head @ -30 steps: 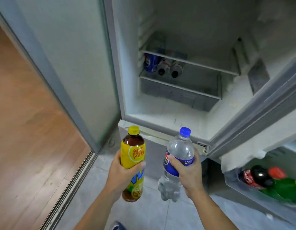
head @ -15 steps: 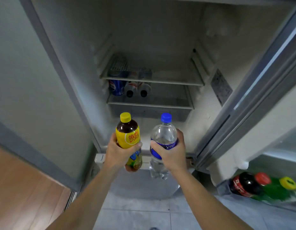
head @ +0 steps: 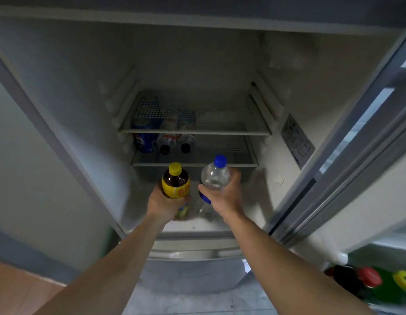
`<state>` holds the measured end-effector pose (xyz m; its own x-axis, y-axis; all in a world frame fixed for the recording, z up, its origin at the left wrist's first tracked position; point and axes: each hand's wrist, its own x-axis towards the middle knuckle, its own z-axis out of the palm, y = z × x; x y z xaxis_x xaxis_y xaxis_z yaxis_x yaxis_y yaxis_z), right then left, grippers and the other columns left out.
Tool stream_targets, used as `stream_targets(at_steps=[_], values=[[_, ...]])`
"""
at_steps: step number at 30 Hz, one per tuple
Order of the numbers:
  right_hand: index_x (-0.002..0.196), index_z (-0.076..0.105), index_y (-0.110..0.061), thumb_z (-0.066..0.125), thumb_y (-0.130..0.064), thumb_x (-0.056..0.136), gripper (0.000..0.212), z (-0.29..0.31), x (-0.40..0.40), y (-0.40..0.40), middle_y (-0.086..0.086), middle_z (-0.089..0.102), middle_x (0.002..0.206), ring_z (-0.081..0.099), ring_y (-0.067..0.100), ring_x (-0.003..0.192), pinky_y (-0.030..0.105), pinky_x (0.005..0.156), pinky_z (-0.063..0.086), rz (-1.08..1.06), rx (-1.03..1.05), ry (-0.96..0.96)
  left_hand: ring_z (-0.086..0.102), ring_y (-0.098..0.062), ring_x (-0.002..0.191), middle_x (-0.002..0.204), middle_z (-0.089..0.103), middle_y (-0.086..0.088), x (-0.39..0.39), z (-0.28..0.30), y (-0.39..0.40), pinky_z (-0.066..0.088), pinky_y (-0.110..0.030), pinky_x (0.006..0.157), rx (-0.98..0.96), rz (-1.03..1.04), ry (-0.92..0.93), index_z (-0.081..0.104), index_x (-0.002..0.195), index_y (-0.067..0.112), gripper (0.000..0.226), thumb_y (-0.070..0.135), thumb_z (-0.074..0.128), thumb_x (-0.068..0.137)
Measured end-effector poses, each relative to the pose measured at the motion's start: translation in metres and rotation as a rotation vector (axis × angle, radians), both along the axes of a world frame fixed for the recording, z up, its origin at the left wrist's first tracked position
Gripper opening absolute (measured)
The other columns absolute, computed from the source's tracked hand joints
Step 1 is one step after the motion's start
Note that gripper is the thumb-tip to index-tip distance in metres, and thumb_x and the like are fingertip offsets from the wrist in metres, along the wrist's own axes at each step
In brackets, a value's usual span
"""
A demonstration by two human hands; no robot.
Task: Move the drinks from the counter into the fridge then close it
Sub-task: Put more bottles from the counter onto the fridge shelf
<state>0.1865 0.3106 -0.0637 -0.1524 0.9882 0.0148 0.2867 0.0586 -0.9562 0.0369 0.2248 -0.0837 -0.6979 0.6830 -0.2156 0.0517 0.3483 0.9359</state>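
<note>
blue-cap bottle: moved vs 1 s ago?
Yes. The blue-cap bottle, gripped by the right hand, went forward into the fridge: it was outside the fridge's front edge, and now its cap overlaps the lower shelf.

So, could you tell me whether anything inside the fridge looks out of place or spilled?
Nothing looks spilled or damaged. The only quirk: two small bottles lie on their sides, caps outward, beside an upright blue can on the lower shelf.

Pepsi logo on blue can (head: 144, 142)
</note>
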Motion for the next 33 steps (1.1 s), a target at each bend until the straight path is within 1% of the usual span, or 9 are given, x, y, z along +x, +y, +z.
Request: stream_targets(at_steps=[5, 8, 11, 13, 15, 19, 23, 29, 33], values=[[0.121, 0.039, -0.038, 0.093, -0.044, 0.055, 0.085, -0.004, -0.003, 0.007, -0.024, 0.053, 0.105, 0.060, 0.001, 0.095, 0.013, 0.075, 0.047, -0.034, -0.047, 0.027, 0.070, -0.017, 0.088, 0.100, 0.073, 0.000, -0.015, -0.006, 0.005, 0.061, -0.041, 0.079, -0.028, 0.009, -0.057, 0.065, 0.107, 0.026, 0.060, 0.031, 0.095, 0.054], [0.135, 0.039, -0.037, 0.089, -0.057, 0.051, 0.099, 0.003, 0.003, 0.010, -0.016, 0.053, 0.120, 0.057, 0.008, 0.107, 0.020, 0.082, 0.047, 0.021, -0.120, 0.085, 0.065, -0.016, 0.096, 0.114, 0.068, 0.002, -0.026, -0.002, 0.008, 0.055, -0.032, 0.080, -0.082, -0.050, -0.001, 0.053, 0.129, 0.023, 0.082, 0.041, 0.092, 0.059], [0.108, 0.058, -0.040, 0.061, -0.091, 0.050, 0.077, 0.027, 0.001, 0.021, -0.011, 0.060, 0.119, 0.058, 0.008, 0.101, 0.021, 0.070, 0.042, 0.031, -0.216, 0.066, 0.057, -0.016, 0.109, 0.122, 0.057, 0.009, -0.038, 0.022, 0.015, 0.047, -0.030, 0.087, -0.042, -0.203, 0.042, 0.029, 0.140, 0.038, 0.095, 0.062, 0.081, 0.064], [0.094, 0.060, -0.030, 0.044, -0.104, 0.042, 0.092, 0.047, -0.006, 0.030, -0.005, 0.062, 0.117, 0.057, 0.007, 0.090, 0.027, 0.073, 0.040, -0.007, -0.290, -0.021, 0.060, -0.022, 0.112, 0.124, 0.061, 0.006, -0.045, 0.044, 0.022, 0.050, -0.041, 0.095, -0.102, -0.268, 0.044, 0.045, 0.125, 0.042, 0.088, 0.092, 0.059, 0.053], [0.125, 0.059, -0.021, 0.041, -0.105, 0.041, 0.120, 0.063, -0.011, 0.038, 0.003, 0.055, 0.131, 0.059, 0.023, 0.110, 0.037, 0.081, 0.042, -0.005, -0.390, -0.126, 0.065, -0.024, 0.100, 0.113, 0.066, 0.002, -0.047, 0.064, 0.026, 0.058, -0.042, 0.079, -0.185, -0.329, 0.081, 0.058, 0.102, 0.038, 0.084, 0.101, 0.045, 0.048], [0.139, 0.048, -0.021, 0.057, -0.074, 0.073, 0.086, 0.077, -0.011, 0.036, 0.012, 0.047, 0.144, 0.051, 0.044, 0.123, 0.058, 0.076, 0.053, 0.055, -0.579, -0.068, 0.068, -0.026, 0.088, 0.107, 0.067, -0.004, -0.045, 0.078, 0.025, 0.059, -0.037, 0.051, -0.216, -0.325, 0.048, 0.059, 0.102, 0.031, 0.051, 0.073, 0.051, 0.073], [0.130, 0.053, -0.022, 0.061, -0.054, 0.069, 0.070, 0.068, 0.002, 0.017, 0.005, 0.056, 0.123, 0.055, 0.038, 0.112, 0.064, 0.067, 0.055, -0.070, -0.621, 0.084, 0.069, -0.029, 0.090, 0.094, 0.070, -0.003, -0.041, 0.052, -0.004, 0.060, -0.049, 0.077, -0.041, -0.098, 0.085, 0.062, 0.085, 0.037, 0.028, 0.058, 0.053, 0.070], [0.108, 0.062, -0.034, 0.060, -0.036, 0.075, 0.033, 0.027, 0.023, -0.038, -0.006, 0.059, 0.114, 0.059, 0.018, 0.102, 0.040, 0.060, 0.059, -0.275, -0.469, 0.448, 0.060, 0.010, 0.094, 0.094, 0.059, 0.041, -0.011, 0.017, -0.048, 0.059, -0.035, 0.085, 0.240, -0.032, 0.013, 0.062, 0.109, 0.049, 0.031, 0.048, 0.056, 0.078], [0.120, 0.059, -0.029, 0.056, -0.007, 0.088, 0.039, -0.022, 0.039, -0.079, -0.006, 0.052, 0.131, 0.053, 0.019, 0.114, 0.048, 0.067, 0.061, -0.361, -0.515, 0.624, 0.058, -0.014, 0.115, 0.115, 0.052, 0.033, 0.000, -0.009, -0.077, 0.058, -0.045, 0.090, 0.299, -0.095, -0.153, 0.053, 0.126, 0.051, 0.044, 0.035, 0.063, 0.085]])
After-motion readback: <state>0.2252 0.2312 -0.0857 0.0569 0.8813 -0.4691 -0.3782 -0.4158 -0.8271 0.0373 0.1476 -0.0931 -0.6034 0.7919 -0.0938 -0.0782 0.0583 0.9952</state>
